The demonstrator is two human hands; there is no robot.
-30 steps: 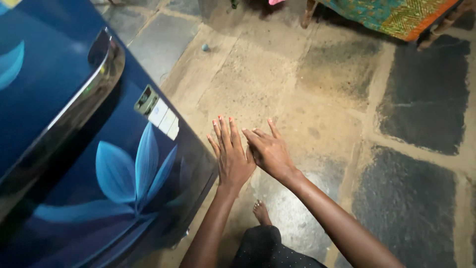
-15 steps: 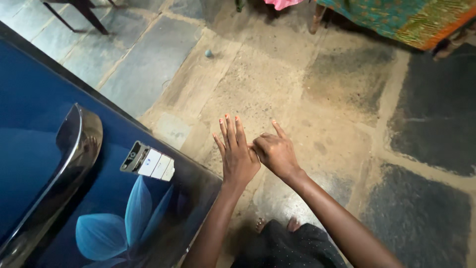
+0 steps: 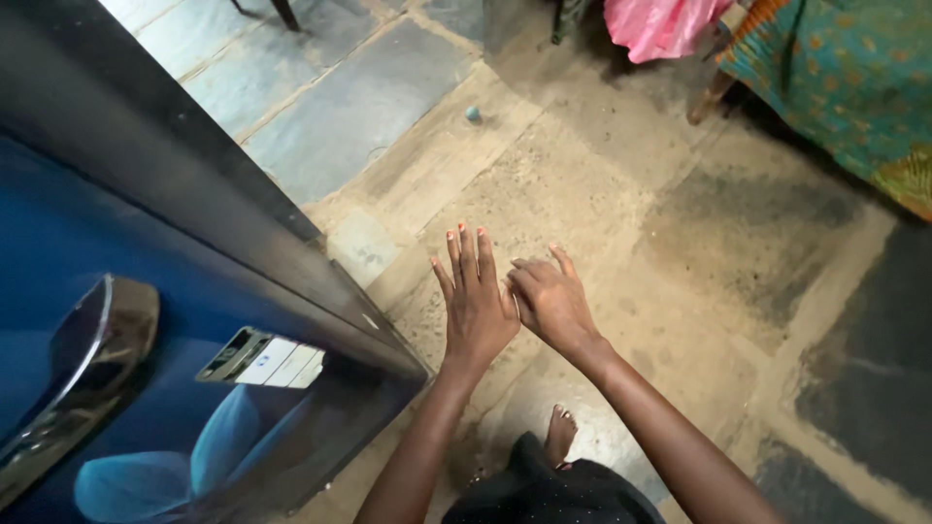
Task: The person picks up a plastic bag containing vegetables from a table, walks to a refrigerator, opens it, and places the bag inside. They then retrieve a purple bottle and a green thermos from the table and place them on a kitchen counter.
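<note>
While your left hand [image 3: 478, 306] and right hand [image 3: 551, 301] hang together in the head view, touching at the thumb side, neither holds anything: left fingers [image 3: 464, 254] stretched flat, right ones loosely curled. The blue fridge door [image 3: 146, 320] stands just left of them; a careless swing could knock knuckles on its near corner. Your bare foot [image 3: 559, 435] is half hidden, and the chrome handle [image 3: 73, 374] runs off frame.
</note>
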